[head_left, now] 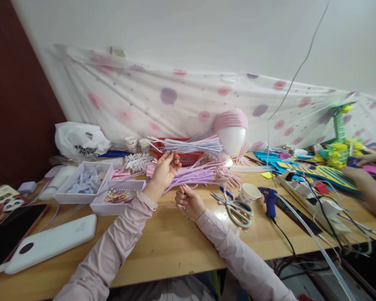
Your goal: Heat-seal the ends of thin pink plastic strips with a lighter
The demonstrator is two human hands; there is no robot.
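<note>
My left hand (164, 172) is raised over the table with its fingertips pinched; whatever lies between them is too small to make out. Lower and to the right, my right hand (190, 201) is closed, thumb against the curled fingers, and its grip hides any contents. Behind both hands lies a bundle of pink and purple pipe cleaners (191, 177). Pale blue pipe cleaners (194, 145) rest across a red basket (192, 159). Scissors (238, 212) lie right of my right hand, near a paper cup (250, 192).
At left are white boxes of small parts (102, 207), a power bank (52, 242) and a phone (14, 234). A foam head (233, 140) wears a pink band. Rightward are a blue glue gun (270, 202), a power strip (311, 202), cables and another person's hand (362, 177).
</note>
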